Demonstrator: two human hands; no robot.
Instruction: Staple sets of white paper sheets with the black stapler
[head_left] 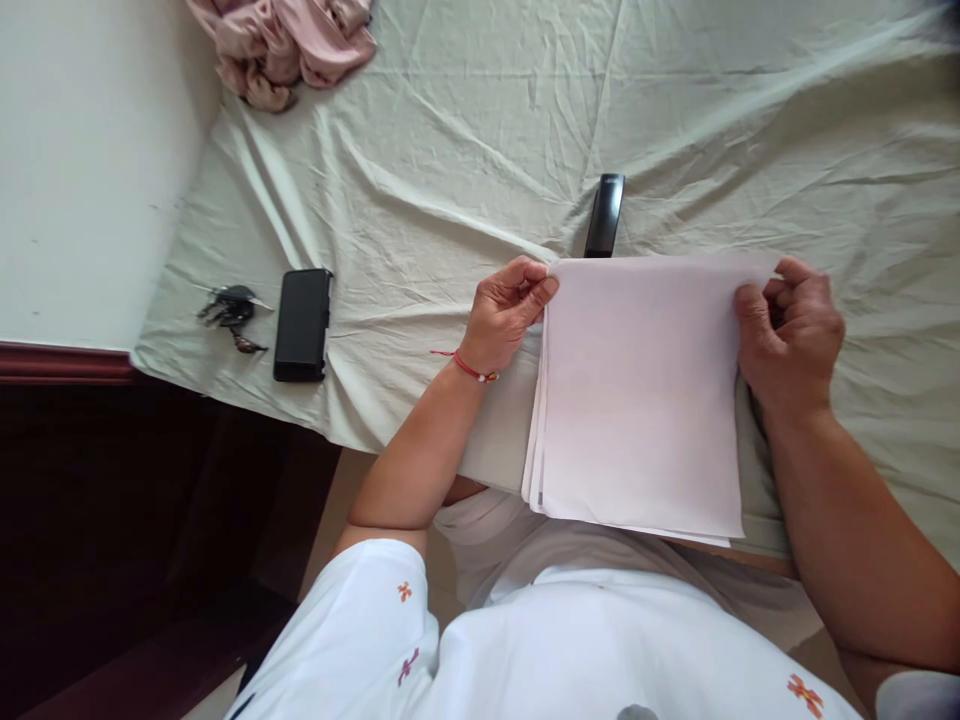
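A small stack of white paper sheets [641,400] is held up in front of me over the bed's edge, its blank face toward me. My left hand [510,305] pinches the top left corner between thumb and fingers. At the top right corner, my right hand [795,330] has its thumb and curled fingers closed on the paper. The sheets fan slightly apart along the left and bottom edges. Just beyond the top edge lies a dark, shiny stapler-like object [606,212], its near end hidden behind the paper.
A black phone [302,325] lies on the pale green sheet [450,180] to the left, with a bunch of keys [234,308] beside it. Crumpled pink cloth [292,45] is at the far left. A white wall [82,170] and dark wooden furniture [112,500] stand along the left side.
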